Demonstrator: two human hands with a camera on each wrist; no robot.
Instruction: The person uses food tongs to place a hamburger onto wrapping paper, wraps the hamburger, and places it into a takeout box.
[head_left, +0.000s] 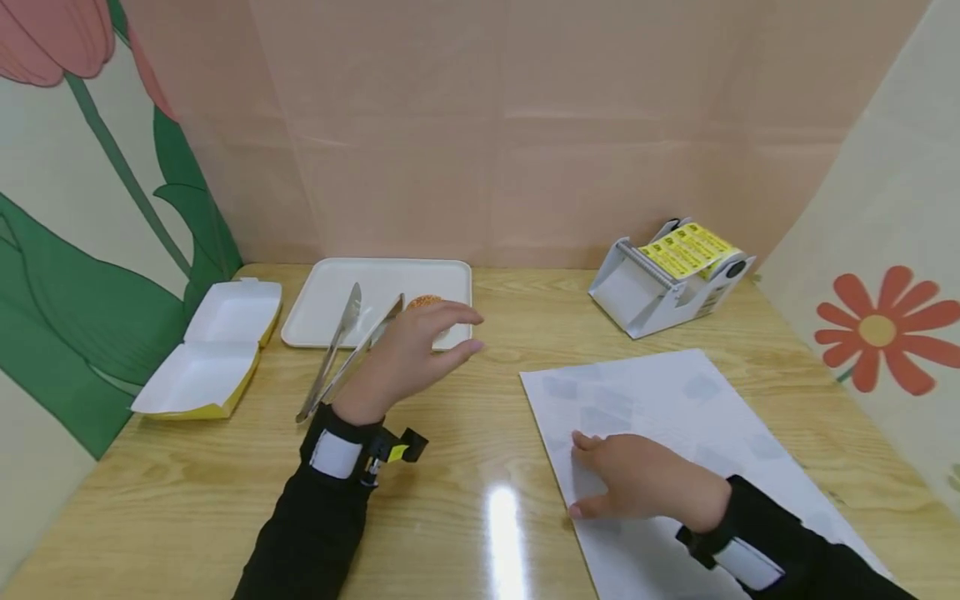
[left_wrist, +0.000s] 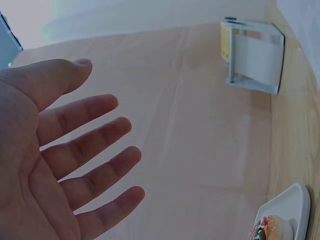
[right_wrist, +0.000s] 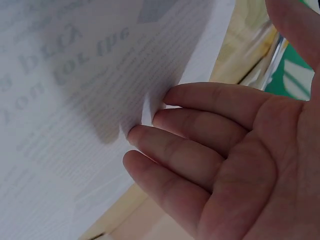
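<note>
My left hand (head_left: 412,354) is raised near the front edge of a white tray (head_left: 352,275), its fingers spread and holding nothing. Behind that hand, partly hidden in the head view, a sesame-topped burger (left_wrist: 272,229) sits on the tray. Metal tongs (head_left: 327,371) lean over the tray's front rim, their handle end on the table. On the right, my right hand (head_left: 637,477) is over the left part of a white stack of printed paper (head_left: 675,392). Its fairly straight fingertips (right_wrist: 137,134) meet the top sheet, and the thumb stands apart.
An opened takeaway box (head_left: 217,350), white inside and yellow outside, lies left of the tray. At the back right stands a white dispenser (head_left: 637,287) with a roll of yellow labels (head_left: 686,250). Walls close off the wooden table (head_left: 450,467) behind and at both sides.
</note>
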